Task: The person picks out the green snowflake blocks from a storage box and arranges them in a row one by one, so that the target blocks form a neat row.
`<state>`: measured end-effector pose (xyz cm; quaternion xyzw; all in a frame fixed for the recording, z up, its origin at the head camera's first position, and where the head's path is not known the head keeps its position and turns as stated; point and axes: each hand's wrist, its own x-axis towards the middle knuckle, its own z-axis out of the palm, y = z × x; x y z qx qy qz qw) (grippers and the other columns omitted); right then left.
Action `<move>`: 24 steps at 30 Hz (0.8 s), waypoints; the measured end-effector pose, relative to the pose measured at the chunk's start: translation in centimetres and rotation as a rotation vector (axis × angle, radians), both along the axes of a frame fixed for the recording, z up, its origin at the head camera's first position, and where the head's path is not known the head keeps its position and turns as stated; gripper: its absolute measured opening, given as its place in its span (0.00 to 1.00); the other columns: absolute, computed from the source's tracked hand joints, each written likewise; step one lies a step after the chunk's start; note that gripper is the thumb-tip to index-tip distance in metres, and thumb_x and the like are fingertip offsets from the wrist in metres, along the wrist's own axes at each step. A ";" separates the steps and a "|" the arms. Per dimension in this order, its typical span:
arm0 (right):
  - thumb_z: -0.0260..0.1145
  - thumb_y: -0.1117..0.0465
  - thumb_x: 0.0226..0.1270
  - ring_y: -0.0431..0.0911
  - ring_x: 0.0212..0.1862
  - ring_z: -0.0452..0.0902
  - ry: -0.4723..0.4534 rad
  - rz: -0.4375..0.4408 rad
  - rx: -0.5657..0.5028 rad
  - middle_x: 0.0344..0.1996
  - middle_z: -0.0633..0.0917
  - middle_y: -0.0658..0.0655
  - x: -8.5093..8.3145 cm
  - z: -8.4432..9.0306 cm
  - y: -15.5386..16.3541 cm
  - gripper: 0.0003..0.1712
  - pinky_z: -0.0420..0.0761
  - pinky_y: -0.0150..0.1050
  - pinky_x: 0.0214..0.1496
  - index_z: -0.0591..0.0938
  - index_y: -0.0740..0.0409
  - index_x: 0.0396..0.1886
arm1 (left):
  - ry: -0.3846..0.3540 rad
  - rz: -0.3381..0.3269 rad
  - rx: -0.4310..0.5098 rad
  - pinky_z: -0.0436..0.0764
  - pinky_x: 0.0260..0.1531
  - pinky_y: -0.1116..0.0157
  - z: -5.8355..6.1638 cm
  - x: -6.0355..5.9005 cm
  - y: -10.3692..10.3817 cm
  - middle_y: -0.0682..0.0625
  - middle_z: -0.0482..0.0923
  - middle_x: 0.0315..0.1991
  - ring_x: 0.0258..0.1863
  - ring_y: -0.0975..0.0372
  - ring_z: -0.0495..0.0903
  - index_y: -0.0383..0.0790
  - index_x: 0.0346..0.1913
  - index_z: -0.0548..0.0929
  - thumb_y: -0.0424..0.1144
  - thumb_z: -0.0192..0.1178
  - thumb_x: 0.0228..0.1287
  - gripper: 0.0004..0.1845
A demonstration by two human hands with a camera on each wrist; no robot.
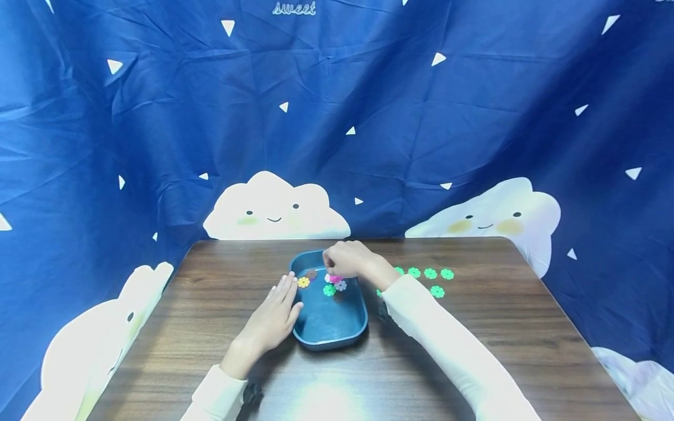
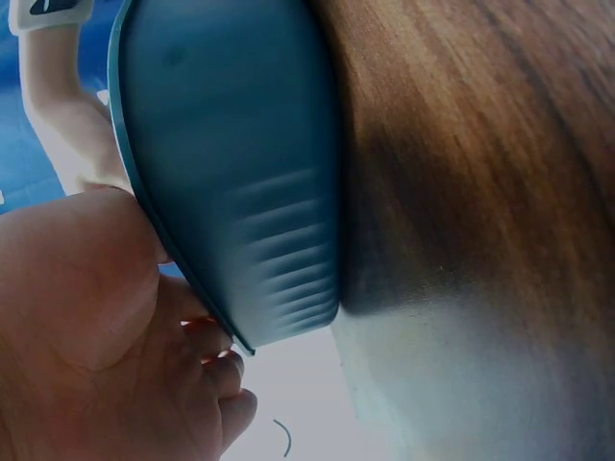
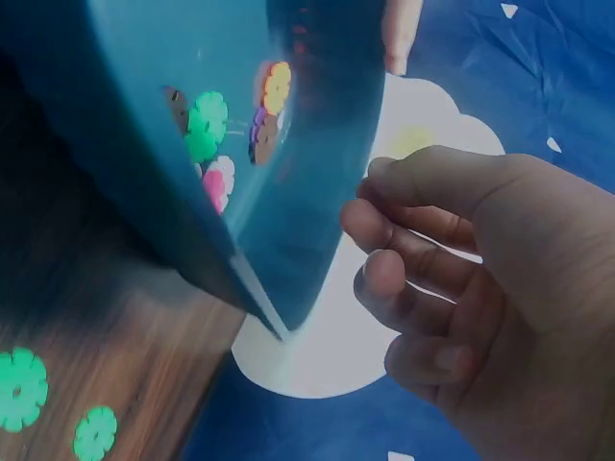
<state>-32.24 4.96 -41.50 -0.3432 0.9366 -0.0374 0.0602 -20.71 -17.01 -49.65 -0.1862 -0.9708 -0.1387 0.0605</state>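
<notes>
A blue-green plastic tray (image 1: pixel 327 327) stands on the table with small flower-shaped plastic pieces in its far half. Among them are a yellow piece (image 1: pixel 303 282), a green piece (image 1: pixel 329 290), a pale piece (image 1: pixel 341 285), a pink piece (image 1: pixel 335 279) and a brown piece (image 1: pixel 312 273). My left hand (image 1: pixel 271 318) rests with straight fingers against the tray's left rim. Over the far right end of the tray hangs my right hand (image 1: pixel 348 258), its fingers loosely bent. In the right wrist view, nothing shows between that hand's thumb and fingers (image 3: pixel 423 254).
Several green flower pieces (image 1: pixel 430 273) lie in rows on the wooden table (image 1: pixel 500 316) right of the tray, partly hidden by the right forearm. A blue curtain (image 1: pixel 337 88) with cloud patterns hangs behind the table's far edge.
</notes>
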 end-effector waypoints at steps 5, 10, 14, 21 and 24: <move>0.65 0.55 0.66 0.39 0.25 0.72 -0.023 0.015 0.010 0.22 0.78 0.43 -0.4 -0.8 -1.3 0.08 0.71 0.33 0.28 0.79 0.43 0.25 | 0.010 -0.009 0.004 0.59 0.74 0.47 0.0 0.0 -0.1 0.39 0.51 0.78 0.77 0.47 0.53 0.31 0.75 0.57 0.47 0.45 0.78 0.32; 0.64 0.56 0.66 0.39 0.26 0.74 -0.072 -0.002 0.050 0.23 0.80 0.43 -0.7 -1.8 -2.2 0.04 0.74 0.33 0.29 0.82 0.44 0.31 | 0.005 -0.011 -0.001 0.59 0.75 0.47 -0.1 0.0 0.0 0.40 0.50 0.78 0.78 0.48 0.52 0.31 0.75 0.56 0.48 0.44 0.78 0.32; 0.64 0.55 0.67 0.40 0.28 0.76 -0.126 -0.045 0.110 0.26 0.81 0.45 -1.0 -2.6 -2.8 0.03 0.77 0.34 0.31 0.84 0.44 0.35 | 0.000 0.000 -0.002 0.59 0.75 0.48 -0.4 -0.1 0.1 0.40 0.49 0.78 0.78 0.49 0.51 0.32 0.75 0.56 0.47 0.45 0.78 0.32; 0.65 0.55 0.66 0.42 0.26 0.76 -0.172 -0.105 0.218 0.23 0.80 0.48 -1.1 -3.5 -3.5 0.04 0.77 0.35 0.29 0.83 0.46 0.30 | -0.002 0.005 -0.010 0.59 0.75 0.48 -0.4 -0.1 0.1 0.41 0.49 0.79 0.78 0.49 0.51 0.33 0.76 0.56 0.49 0.44 0.78 0.33; 0.68 0.56 0.63 0.42 0.24 0.75 -0.194 -0.122 0.264 0.22 0.80 0.49 -0.9 -3.7 -3.6 0.04 0.75 0.34 0.27 0.82 0.48 0.32 | -0.005 0.007 -0.014 0.59 0.75 0.49 -0.3 -0.1 0.0 0.41 0.49 0.79 0.78 0.50 0.51 0.33 0.76 0.56 0.48 0.44 0.78 0.32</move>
